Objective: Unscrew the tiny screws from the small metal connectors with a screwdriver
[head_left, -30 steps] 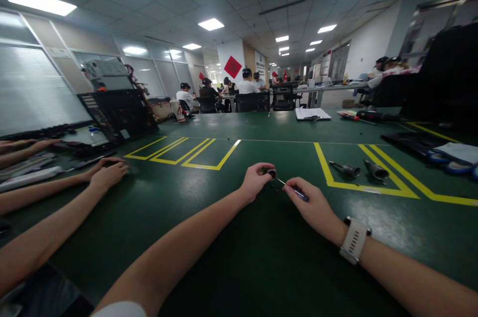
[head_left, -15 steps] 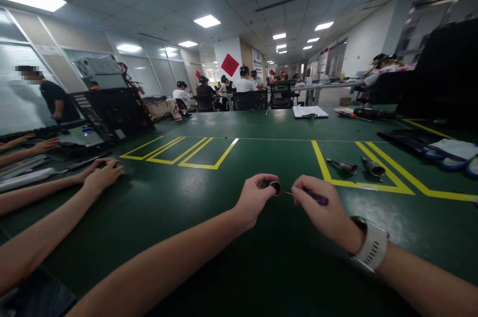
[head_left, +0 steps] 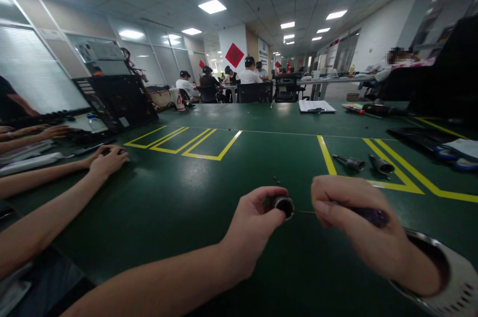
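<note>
My left hand is closed around a dark metal hole saw cup, its round open mouth turned to the right. My right hand grips a screwdriver by its dark purple handle. The screwdriver's thin shaft reaches left to the rim of the cup; whether its tip touches is hard to tell. Just beyond my left hand lie small dark metal bits. Farther right, a hole saw with a shank and a second hole saw rest inside a yellow-taped area.
Yellow tape outlines mark the green table. A co-worker's hands rest at the left, near black equipment. A clipboard with paper lies at the back. A black tray and blue-and-white rolls are at right.
Both hands appear larger and nearer the camera, with the right hand shifted right. Small metal bits show behind my left hand now. Both hands keep their hold.
</note>
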The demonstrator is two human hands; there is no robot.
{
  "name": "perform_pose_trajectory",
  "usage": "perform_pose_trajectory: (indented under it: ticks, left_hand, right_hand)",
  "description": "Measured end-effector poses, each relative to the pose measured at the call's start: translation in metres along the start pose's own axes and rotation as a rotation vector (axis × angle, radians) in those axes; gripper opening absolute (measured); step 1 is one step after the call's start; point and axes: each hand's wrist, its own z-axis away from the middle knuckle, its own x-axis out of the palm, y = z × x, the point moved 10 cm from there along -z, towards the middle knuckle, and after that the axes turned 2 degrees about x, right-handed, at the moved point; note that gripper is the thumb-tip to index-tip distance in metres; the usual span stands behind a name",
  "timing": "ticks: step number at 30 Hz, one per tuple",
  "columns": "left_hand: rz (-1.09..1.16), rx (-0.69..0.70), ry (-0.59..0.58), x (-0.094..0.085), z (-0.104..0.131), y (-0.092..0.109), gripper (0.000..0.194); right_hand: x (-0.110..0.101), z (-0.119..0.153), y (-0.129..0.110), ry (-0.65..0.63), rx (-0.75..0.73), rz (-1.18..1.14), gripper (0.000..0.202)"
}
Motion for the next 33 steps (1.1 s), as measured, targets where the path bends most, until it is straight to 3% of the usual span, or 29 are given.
perform_pose_trajectory:
  ticks: [9,26,29,33]
  left_hand:
    - [-0.018,0.013,-0.015,0.002,0.003,0.004,0.030]
    - [-0.016,-0.015,-0.027,0.004,0.004,0.004,0.023]
    - [-0.031,-0.058,-0.051,0.006,0.005,0.001,0.022]
    - [-0.043,-0.143,-0.078,0.010,0.008,-0.006,0.018]
  right_hand:
    - [0.007,0.010,-0.026,-0.068,-0.190,0.140,0.023]
    - [0.010,0.012,-0.036,-0.089,-0.209,0.120,0.022]
    - [-0.007,0.006,-0.016,0.002,-0.072,-0.014,0.025]
    - [-0.025,-0.001,0.043,0.148,0.222,-0.107,0.027]
